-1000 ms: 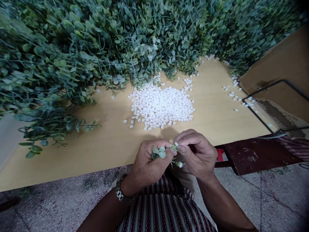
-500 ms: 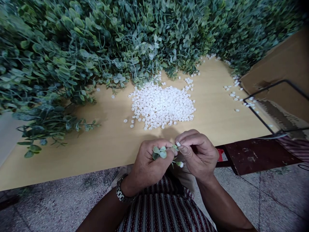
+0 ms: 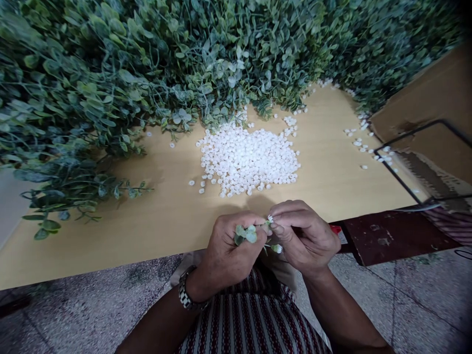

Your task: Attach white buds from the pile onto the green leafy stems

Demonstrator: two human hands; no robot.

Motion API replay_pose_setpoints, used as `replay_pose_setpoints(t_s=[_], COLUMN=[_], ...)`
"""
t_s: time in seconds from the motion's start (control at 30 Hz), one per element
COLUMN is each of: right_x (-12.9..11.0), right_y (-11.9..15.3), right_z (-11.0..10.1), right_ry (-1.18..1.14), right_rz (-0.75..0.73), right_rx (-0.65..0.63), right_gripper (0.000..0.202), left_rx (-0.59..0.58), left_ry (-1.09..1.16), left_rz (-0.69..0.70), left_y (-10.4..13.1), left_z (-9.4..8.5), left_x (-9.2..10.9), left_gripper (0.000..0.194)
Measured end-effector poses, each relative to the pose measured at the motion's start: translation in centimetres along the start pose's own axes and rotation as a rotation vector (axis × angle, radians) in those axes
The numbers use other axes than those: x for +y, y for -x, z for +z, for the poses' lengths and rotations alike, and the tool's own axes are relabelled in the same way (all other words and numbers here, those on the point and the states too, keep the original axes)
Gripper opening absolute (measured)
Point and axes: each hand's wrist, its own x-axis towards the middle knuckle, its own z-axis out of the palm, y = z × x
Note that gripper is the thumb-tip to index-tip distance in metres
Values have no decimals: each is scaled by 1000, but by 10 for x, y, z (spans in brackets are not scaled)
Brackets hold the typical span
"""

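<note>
Near the table's front edge, my left hand (image 3: 236,246) is closed around a small artificial leaf sprig (image 3: 246,234), whose round green leaves poke out above the thumb. Fingertips of my right hand (image 3: 304,236) pinch a small white bead-like piece (image 3: 270,219) against a green tip of the sprig. Another stem tip with a white piece (image 3: 276,249) on it sticks out below, between the hands. Beyond them lies a heap of the same small white pieces (image 3: 250,157) on the table (image 3: 165,211).
Bushy artificial greenery (image 3: 165,64) is piled along the back and left. At right stand a torn cardboard box (image 3: 431,98) and a black wire frame (image 3: 398,174), with loose white pieces scattered near them. A dark red bench (image 3: 398,238) is below the table edge.
My right hand has shifted slightly to the right, and the white piece in its fingertips now sits closer against the green tip. My left hand keeps its hold on the sprig.
</note>
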Motion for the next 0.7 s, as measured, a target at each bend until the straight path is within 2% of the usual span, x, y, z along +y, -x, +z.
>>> replay_pose_setpoints(t_s=[0.3,0.7], right_x=[3,5], right_y=[-1,1], right_z=[2,4], right_ry=[23,59], right_rz=[-105,-167], right_rx=[5,2], right_gripper=[24,28], left_rx=[29,30], left_ry=[1,13], left_rz=[51,65], left_y=[2,2], left_z=[0,2], left_x=[-2,-7], left_gripper=[26,27])
